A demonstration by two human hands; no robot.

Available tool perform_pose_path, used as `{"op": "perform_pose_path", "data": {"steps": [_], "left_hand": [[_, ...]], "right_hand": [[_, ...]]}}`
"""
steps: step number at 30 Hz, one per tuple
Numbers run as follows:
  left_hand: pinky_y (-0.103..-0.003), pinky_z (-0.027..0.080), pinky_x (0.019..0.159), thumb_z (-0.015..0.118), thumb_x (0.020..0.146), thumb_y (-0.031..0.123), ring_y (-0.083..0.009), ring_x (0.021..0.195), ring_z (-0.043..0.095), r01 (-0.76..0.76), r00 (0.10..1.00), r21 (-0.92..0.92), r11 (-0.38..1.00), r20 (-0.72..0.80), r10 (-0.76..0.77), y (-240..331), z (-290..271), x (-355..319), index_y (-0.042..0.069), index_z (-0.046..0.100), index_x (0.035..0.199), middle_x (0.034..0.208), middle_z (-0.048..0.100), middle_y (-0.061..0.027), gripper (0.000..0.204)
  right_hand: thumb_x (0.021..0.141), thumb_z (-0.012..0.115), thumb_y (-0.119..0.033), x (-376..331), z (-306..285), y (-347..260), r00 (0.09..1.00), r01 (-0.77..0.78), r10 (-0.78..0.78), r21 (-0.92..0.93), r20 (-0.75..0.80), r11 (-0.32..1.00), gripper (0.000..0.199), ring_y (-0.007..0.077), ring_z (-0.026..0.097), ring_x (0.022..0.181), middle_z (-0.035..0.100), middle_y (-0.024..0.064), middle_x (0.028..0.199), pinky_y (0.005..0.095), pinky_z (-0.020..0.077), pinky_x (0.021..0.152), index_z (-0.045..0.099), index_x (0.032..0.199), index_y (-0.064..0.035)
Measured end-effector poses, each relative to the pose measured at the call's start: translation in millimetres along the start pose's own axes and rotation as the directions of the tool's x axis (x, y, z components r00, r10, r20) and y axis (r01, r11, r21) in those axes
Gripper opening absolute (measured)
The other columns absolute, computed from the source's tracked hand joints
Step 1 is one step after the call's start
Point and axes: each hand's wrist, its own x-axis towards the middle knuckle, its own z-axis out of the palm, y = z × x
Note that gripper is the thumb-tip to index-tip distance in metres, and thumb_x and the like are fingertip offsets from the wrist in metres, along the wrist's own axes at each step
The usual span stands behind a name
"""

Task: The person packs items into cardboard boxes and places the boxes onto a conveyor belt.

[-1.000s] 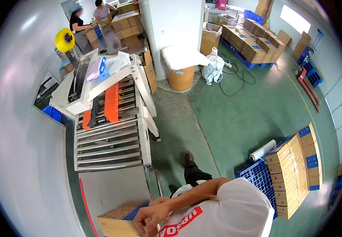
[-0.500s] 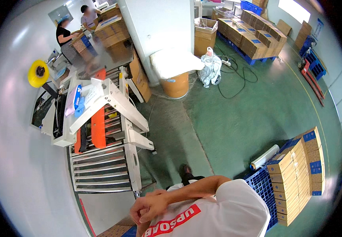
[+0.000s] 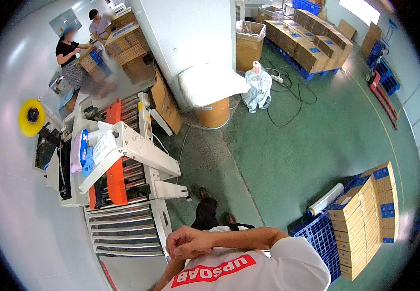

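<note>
Just left of the overlapping hands [image 3: 190, 244], the metal roller conveyor [image 3: 120, 236] looks heavy and stiff, its rollers [image 3: 127, 245] probably slippery; the white side rail [image 3: 162, 233] seems the firmest hold. Fingers [image 3: 175, 238] curl inward; whether they grip anything cannot be told.

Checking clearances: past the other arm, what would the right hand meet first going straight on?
Probably the roller conveyor's white side rail, just left of the right hand in the picture; depth is unclear, so it might pass above.
</note>
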Motion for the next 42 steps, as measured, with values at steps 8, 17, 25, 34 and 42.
{"op": "perform_pose_path", "data": {"steps": [8, 17, 25, 34, 42], "left_hand": [[-0.032, 0.049, 0.057, 0.073, 0.087, 0.021, -0.0192, 0.067, 0.064, -0.11, 0.974, -0.081, 0.991, 0.189, 0.123, 55, -82, 91, 0.006, 0.063, 0.088, 0.078, 0.064, -0.005, 0.019], [-0.03, 0.049, 0.056, 0.07, 0.091, 0.022, -0.0155, 0.066, 0.062, -0.277, 0.952, -0.16, 0.948, 0.09, 0.293, 76, -178, 120, 0.007, 0.063, 0.09, 0.077, 0.063, -0.0029, 0.017], [-0.028, 0.047, 0.053, 0.067, 0.096, 0.028, -0.0127, 0.064, 0.06, -0.418, 0.907, -0.243, 0.875, -0.058, 0.418, 115, -206, 149, 0.007, 0.063, 0.086, 0.076, 0.062, -0.0027, 0.024], [-0.029, 0.045, 0.055, 0.06, 0.099, 0.023, -0.0136, 0.064, 0.057, -0.387, 0.914, -0.147, 0.91, -0.192, 0.358, 153, -246, 222, 0.005, 0.06, 0.082, 0.073, 0.06, -0.0028, 0.025], [-0.029, 0.045, 0.056, 0.059, 0.099, 0.024, -0.0127, 0.065, 0.057, -0.4, 0.89, -0.237, 0.886, -0.33, 0.314, 214, -273, 335, 0.005, 0.061, 0.082, 0.075, 0.06, -0.003, 0.026]], "right_hand": [[0.094, 0.065, -0.011, 50, -93, -50, 0.972, 0.069, -0.099, -0.143, -0.215, 0.987, 0.014, 0.0153, 0.063, 0.084, 0.067, 0.009, 0.09, 0.0303, 0.0513, 0.076, 0.064, 0.092, 0.0026], [0.093, 0.064, -0.012, 162, -139, -90, 0.964, -0.114, 0.082, -0.112, -0.254, 0.987, 0.014, 0.0185, 0.059, 0.084, 0.063, 0.01, 0.086, 0.0326, 0.0483, 0.075, 0.06, 0.086, -0.0004], [0.093, 0.068, -0.018, 210, -187, -116, 0.942, -0.266, 0.259, -0.003, -0.213, 0.964, 0.019, 0.0156, 0.061, 0.085, 0.064, 0.0081, 0.089, 0.0306, 0.05, 0.076, 0.059, 0.089, -0.0014], [0.093, 0.066, -0.015, 237, -281, -166, 0.928, -0.362, 0.365, 0.052, -0.077, 0.931, 0.014, 0.0064, 0.054, 0.067, 0.059, 0.0017, 0.083, 0.0215, 0.0405, 0.054, 0.062, 0.093, -0.0023], [0.093, 0.067, -0.015, 274, -382, -261, 0.883, -0.468, 0.463, 0.061, 0.075, 0.882, 0.016, 0.0053, 0.047, 0.056, 0.055, 0.0014, 0.073, 0.0202, 0.0342, 0.047, 0.061, 0.093, -0.0003]]}}
